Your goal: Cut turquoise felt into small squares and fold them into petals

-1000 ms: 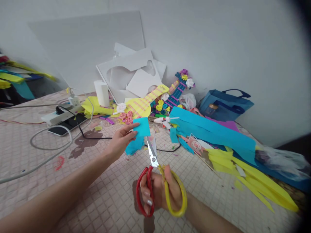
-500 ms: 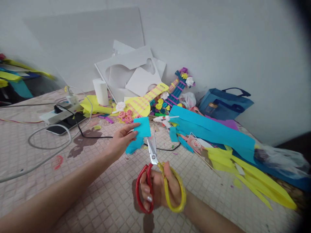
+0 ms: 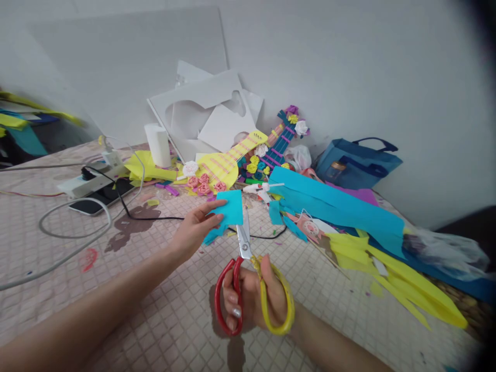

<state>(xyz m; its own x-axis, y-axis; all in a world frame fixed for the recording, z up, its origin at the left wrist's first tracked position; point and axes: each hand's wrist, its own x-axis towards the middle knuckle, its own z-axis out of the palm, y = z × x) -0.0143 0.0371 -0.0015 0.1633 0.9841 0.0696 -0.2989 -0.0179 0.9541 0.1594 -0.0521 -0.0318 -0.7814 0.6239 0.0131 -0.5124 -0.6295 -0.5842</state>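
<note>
A small blue paper square (image 3: 231, 207) is pinched between the thumb and fingers of my left hand (image 3: 197, 226). My right hand (image 3: 256, 297) grips scissors (image 3: 244, 245) with one red and one yellow handle. Their blades are slightly apart and point away from me; one blade passes behind the square's lower right corner. More blue paper pieces (image 3: 214, 233) lie on the table beneath the square, partly hidden by it and by my left hand.
Behind are a yellow paper guitar (image 3: 220, 168), a blue paper guitar (image 3: 279, 147) and a glue gun (image 3: 260, 190). Long blue paper (image 3: 337, 201) and yellow paper strips (image 3: 411, 274) lie right. A power strip (image 3: 83, 178), phone (image 3: 103, 197) and cables (image 3: 145, 218) are left.
My left hand has brought the blue square slightly down and right, onto the scissors' blades. The blades overlap the square's lower edge now, where before they stood just below it.
</note>
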